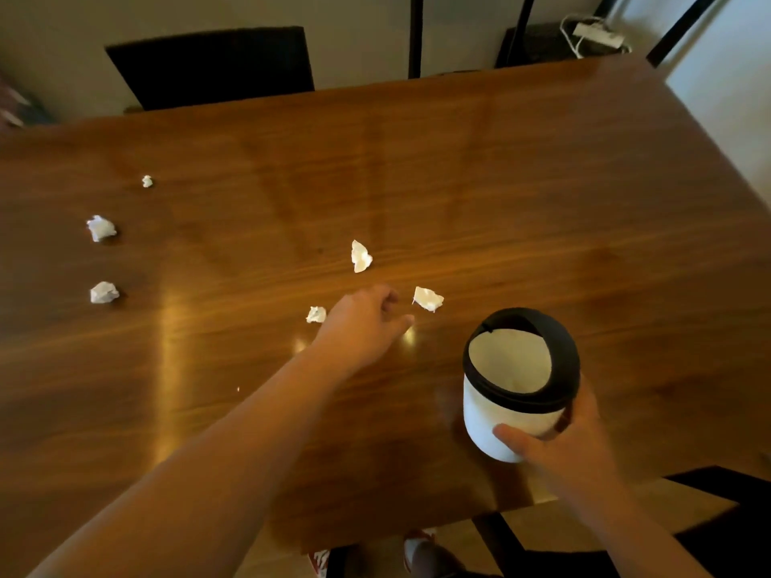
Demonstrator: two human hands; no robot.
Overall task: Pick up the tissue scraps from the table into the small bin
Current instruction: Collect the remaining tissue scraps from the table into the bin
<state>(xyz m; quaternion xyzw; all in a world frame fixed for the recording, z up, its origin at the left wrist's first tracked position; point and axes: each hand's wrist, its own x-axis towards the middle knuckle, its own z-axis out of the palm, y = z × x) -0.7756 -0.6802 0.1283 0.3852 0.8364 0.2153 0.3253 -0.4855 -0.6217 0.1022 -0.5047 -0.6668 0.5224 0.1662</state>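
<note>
Several white tissue scraps lie on the wooden table [521,181]. Three sit near the middle: one [360,256], one [427,298] and a small one [316,314]. Three more lie at the left: [147,181], [100,228], [104,292]. My left hand [367,323] hovers over the table between the small middle scrap and the right one, fingers curled down, nothing visible in it. My right hand [559,440] grips the side of the small white bin [488,415], whose black rim is tilted toward me, showing its opening.
A dark chair [212,64] stands at the table's far side. Black frame legs [414,35] and a power strip [596,33] are at the back right. The table's near edge runs below the bin, with another dark chair [726,527] and shoes on the floor.
</note>
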